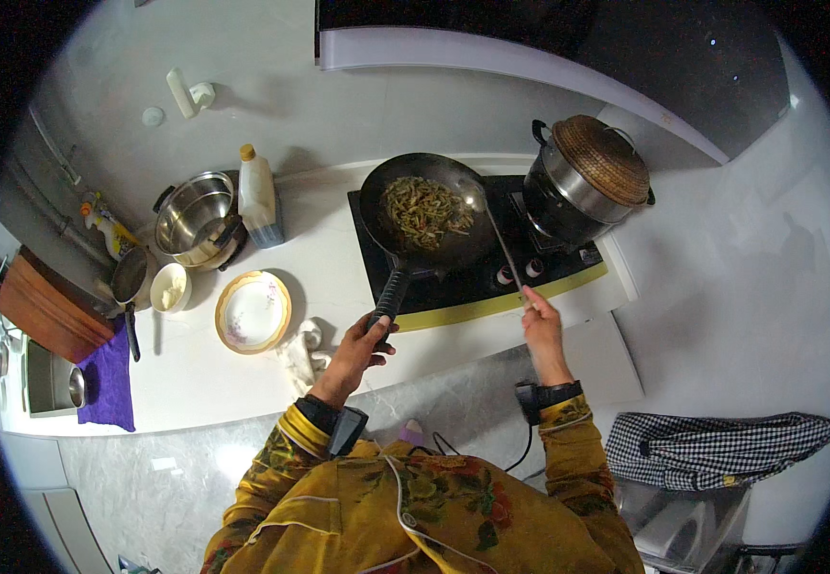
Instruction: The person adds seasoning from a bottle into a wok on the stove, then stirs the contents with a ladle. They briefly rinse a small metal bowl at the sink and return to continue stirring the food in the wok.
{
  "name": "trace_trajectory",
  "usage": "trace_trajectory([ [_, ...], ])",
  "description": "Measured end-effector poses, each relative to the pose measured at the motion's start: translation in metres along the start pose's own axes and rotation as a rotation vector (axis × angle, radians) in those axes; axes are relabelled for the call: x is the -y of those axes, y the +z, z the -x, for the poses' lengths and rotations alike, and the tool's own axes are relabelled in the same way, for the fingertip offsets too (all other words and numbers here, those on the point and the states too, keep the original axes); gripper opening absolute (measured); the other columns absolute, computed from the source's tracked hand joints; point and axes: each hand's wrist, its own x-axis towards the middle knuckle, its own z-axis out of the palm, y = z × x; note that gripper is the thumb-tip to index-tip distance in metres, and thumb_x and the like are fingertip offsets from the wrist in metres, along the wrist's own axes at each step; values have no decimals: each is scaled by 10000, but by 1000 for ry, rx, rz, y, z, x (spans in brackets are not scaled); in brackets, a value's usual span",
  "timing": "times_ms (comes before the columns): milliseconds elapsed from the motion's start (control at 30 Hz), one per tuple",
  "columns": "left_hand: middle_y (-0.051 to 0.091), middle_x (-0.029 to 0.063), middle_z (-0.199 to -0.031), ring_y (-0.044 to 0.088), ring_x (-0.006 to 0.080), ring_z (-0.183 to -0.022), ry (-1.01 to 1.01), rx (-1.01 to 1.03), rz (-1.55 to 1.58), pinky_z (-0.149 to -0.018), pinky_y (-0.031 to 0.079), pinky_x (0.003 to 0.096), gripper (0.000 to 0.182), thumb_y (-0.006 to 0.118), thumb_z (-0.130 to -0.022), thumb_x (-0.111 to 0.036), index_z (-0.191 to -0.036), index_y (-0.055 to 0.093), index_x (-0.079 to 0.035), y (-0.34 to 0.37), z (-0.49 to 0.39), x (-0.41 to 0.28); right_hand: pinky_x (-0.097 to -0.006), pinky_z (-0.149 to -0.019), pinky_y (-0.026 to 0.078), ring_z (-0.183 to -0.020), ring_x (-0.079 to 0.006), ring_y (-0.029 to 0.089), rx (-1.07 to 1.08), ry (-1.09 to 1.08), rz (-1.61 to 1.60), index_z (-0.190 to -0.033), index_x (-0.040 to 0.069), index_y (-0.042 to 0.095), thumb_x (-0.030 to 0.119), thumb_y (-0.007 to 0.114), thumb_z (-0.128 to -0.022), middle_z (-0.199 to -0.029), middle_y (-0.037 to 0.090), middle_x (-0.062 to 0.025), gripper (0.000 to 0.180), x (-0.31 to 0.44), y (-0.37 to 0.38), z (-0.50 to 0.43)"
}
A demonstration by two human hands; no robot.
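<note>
My left hand (362,353) grips the black handle of a dark wok (415,165), which sits on the left burner of a black gas hob (450,287). Shredded food (423,212), greenish brown with small red bits, lies in the wok. In my right hand (544,333) is the long thin handle of a metal ladle (473,197); its bowl rests inside the wok at the right edge of the food. A white plate with a yellow rim (252,312) lies on the counter left of my left hand, and a crumpled white cloth (305,355) is beside it.
A steamer pot (572,186) with a woven lid stands on the right burner. To the left are a steel pot (196,219), a plastic bottle (257,188), a white bowl (171,288), a small pan (132,276), a purple cloth (110,377) and a sink (49,380). A range hood (529,61) overhangs the hob.
</note>
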Motion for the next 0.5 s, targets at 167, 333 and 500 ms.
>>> trace_trajectory([
  [167,605,44,-1079,576,95,-775,3,-12,17,-648,470,245,545,566,-943,-433,-1299,472,-31,1,2,-2,-235,-421,333,-478,-66,369,152,346,-399,-1404,110,452,145,466,-1003,-703,533,-7,403,13,27,35],
  [333,602,39,-1100,555,100,-813,12,14,-9,-682,460,243,568,559,-933,-475,-1299,482,-47,1,3,-4,-230,-422,299,-472,-55,336,204,333,-458,-1394,114,471,193,484,-1000,-677,511,13,402,52,30,59],
  [500,601,44,-1114,557,103,-814,10,19,-10,-683,460,245,576,555,-934,-476,-1308,474,-46,0,2,-3,-200,-444,296,-493,-39,330,146,138,-143,-1370,77,501,172,509,-992,-649,459,32,390,32,24,45],
])
